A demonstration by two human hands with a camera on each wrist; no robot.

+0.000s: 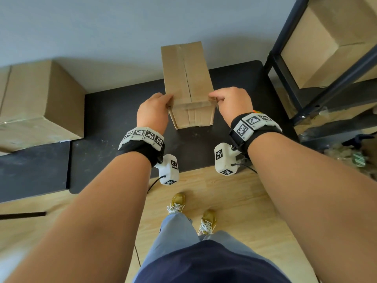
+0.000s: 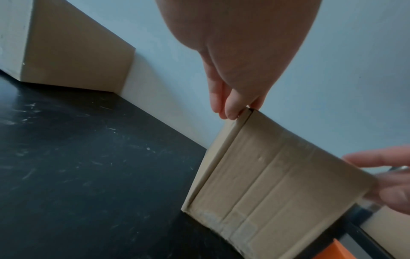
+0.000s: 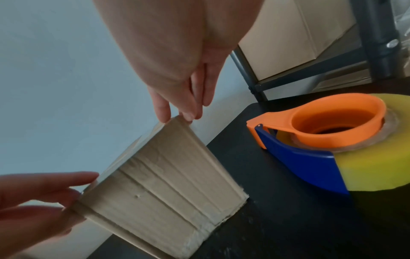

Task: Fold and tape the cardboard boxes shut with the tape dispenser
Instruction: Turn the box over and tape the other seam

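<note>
A narrow cardboard box (image 1: pixel 187 78) stands on the black table (image 1: pixel 122 119), its top flaps folded down to a centre seam. My left hand (image 1: pixel 163 103) pinches the near left top corner, fingertips (image 2: pixel 230 112) on the edge. My right hand (image 1: pixel 218 98) pinches the near right top corner, fingertips (image 3: pixel 186 113) on it. The box's near end (image 2: pixel 277 184) (image 3: pixel 159 189) shows old tape marks. An orange and blue tape dispenser (image 3: pixel 321 136) with a yellowish roll lies on the table right of the box, untouched; only an orange sliver (image 1: pixel 256 110) shows past my right wrist.
A large closed cardboard box (image 1: pixel 38 103) sits at the table's left against the wall. A dark metal shelf rack (image 1: pixel 285 37) holding big boxes (image 1: pixel 326 43) stands close on the right. The table's front edge is near my wrists, with wooden floor below.
</note>
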